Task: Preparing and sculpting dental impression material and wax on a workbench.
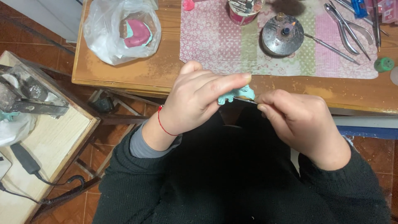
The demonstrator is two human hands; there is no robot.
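Observation:
My left hand (199, 97) grips a small teal cast piece (239, 93) between thumb and fingers, just below the wooden table's front edge. My right hand (300, 120) pinches a thin metal instrument (245, 99) whose tip touches the teal piece. Most of the piece is hidden by my left fingers. A red thread circles my left wrist. Both hands hover over my lap in dark sleeves.
On the wooden table (137, 72) lie a patterned cloth (219, 45), a round metal burner (282, 35), a red tin (242, 12), pliers and metal tools (346, 29), a green cap (384, 64), and a plastic bag holding a pink and teal mould (124, 31). A side stand (49, 137) with cables is at left.

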